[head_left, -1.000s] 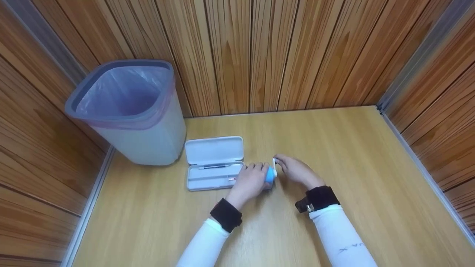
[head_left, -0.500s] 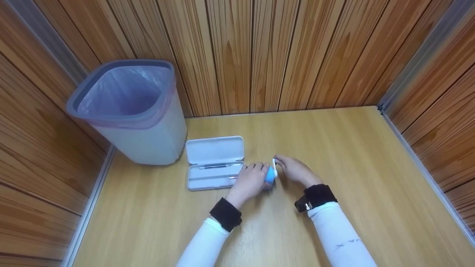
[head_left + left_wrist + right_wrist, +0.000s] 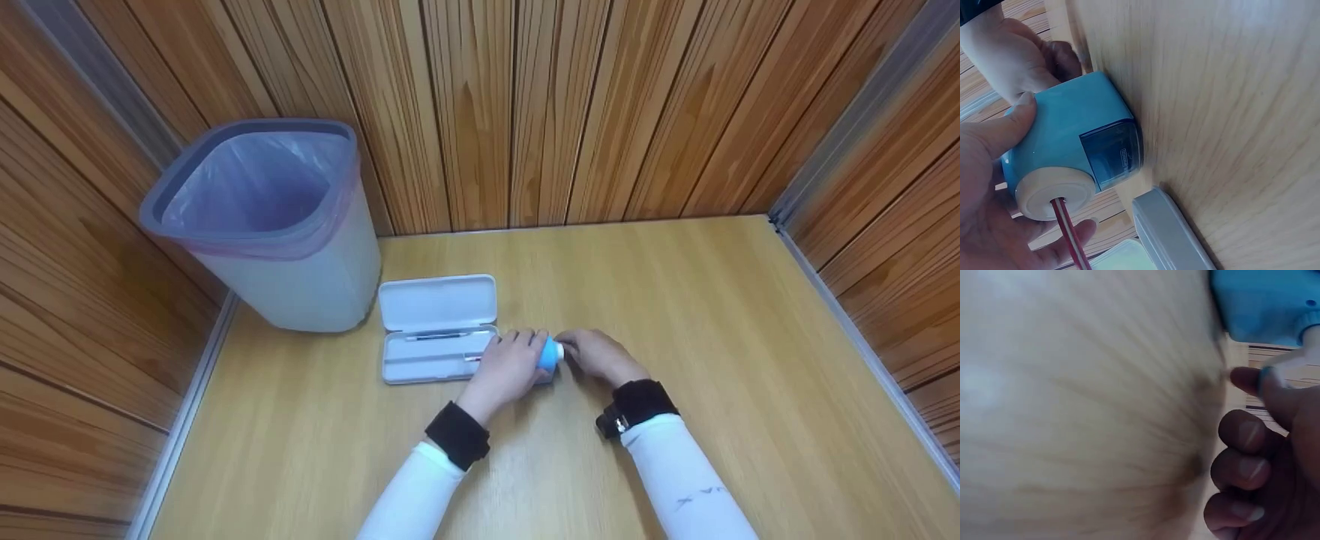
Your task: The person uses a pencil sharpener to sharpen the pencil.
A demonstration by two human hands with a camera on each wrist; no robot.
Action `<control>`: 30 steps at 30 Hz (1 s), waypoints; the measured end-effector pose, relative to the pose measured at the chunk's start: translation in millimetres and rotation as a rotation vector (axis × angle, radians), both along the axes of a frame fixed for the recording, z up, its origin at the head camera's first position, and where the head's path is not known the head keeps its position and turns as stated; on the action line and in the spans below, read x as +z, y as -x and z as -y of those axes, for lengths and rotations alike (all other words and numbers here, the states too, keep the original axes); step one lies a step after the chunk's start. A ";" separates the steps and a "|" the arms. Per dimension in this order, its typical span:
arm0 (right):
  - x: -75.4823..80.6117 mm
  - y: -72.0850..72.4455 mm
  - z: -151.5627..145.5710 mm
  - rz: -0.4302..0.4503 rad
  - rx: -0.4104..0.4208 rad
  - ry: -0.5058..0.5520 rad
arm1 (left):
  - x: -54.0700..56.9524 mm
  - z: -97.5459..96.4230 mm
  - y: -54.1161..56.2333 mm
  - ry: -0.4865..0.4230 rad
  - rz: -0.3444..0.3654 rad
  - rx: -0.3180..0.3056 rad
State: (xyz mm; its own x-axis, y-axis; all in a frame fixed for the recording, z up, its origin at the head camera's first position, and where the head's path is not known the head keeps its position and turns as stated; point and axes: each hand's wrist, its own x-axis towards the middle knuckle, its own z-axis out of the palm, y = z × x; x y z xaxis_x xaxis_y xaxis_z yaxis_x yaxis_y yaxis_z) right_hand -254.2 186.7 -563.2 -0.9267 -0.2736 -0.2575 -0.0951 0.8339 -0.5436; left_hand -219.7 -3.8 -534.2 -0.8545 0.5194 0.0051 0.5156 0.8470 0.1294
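A blue crank pencil sharpener (image 3: 549, 354) rests on the table at the right end of an opened grey pencil case (image 3: 420, 371). My left hand (image 3: 506, 371) grips the sharpener (image 3: 1067, 124) from the left, its thumb laid along the body. Out of the round cream-coloured front comes a red striped pencil (image 3: 1070, 236), inserted in the hole. On the other side, my right hand (image 3: 604, 357) pinches the end of the white crank handle (image 3: 1292, 357) between thumb and forefinger; its other fingers are curled. A clear blue shavings drawer (image 3: 1112, 154) shows on the sharpener's side.
A pen (image 3: 442, 336) lies in the case's upper slot, and the case lid (image 3: 439, 302) leans back. At the back left stands a lined waste bin (image 3: 300, 292). Wood-panelled walls (image 3: 480, 112) enclose the table (image 3: 675, 292) at the back and sides.
The crank handle stood upright in the earlier frames; now it has turned out of the head view's sight, and my right hand has dropped slightly. The left hand keeps its place on the sharpener.
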 end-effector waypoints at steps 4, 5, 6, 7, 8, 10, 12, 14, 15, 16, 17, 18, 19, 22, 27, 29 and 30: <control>2.9 -0.2 1.3 -0.027 0.016 -0.078 | -1.6 0.0 -0.4 -0.012 0.004 0.002; 3.0 -0.7 1.5 -0.032 0.018 -0.090 | -2.3 0.1 -0.5 -0.015 0.007 0.004; 3.0 -1.3 1.7 -0.041 0.025 -0.098 | -2.8 0.1 -0.6 -0.015 0.011 0.006; 2.7 -2.0 2.1 -0.047 0.027 -0.101 | -3.4 0.1 -0.5 -0.015 0.013 0.009; 2.5 -2.8 2.3 -0.059 0.036 -0.105 | -3.9 0.3 -0.7 -0.015 0.013 0.013; 2.5 -4.8 3.2 -0.081 0.048 -0.108 | -5.5 0.2 -0.8 -0.014 0.004 0.017; 2.4 -6.7 4.2 -0.098 0.055 -0.103 | -6.5 -0.2 -1.2 -0.008 -0.004 0.023; 2.4 -9.1 5.0 -0.105 0.054 -0.092 | -7.1 -0.6 -1.9 -0.003 -0.014 0.027; 2.3 -10.2 5.4 -0.108 0.054 -0.088 | -7.2 -0.8 -2.2 0.000 -0.016 0.028; 2.2 -11.3 5.5 -0.114 0.057 -0.085 | -7.4 -0.9 -2.4 0.003 -0.018 0.029; 2.2 -12.6 5.5 -0.120 0.058 -0.085 | -7.6 -1.0 -2.7 0.005 -0.022 0.031; 2.1 -14.0 5.5 -0.130 0.061 -0.084 | -8.0 -1.1 -2.9 0.005 -0.032 0.030; 1.8 -15.5 5.4 -0.150 0.072 -0.086 | -8.3 -1.1 -3.2 0.008 -0.047 0.029; 1.8 -20.7 6.0 -0.197 0.086 -0.099 | -10.9 -1.6 -4.1 0.013 -0.101 0.023; 1.4 -27.8 9.6 -0.265 0.101 -0.128 | -17.5 -4.0 -6.8 0.034 -0.141 0.022; 1.7 -29.4 10.8 -0.277 0.099 -0.141 | -19.4 -4.9 -7.3 0.040 -0.136 0.025; 1.8 -30.0 11.3 -0.281 0.100 -0.151 | -20.0 -5.3 -7.4 0.041 -0.132 0.027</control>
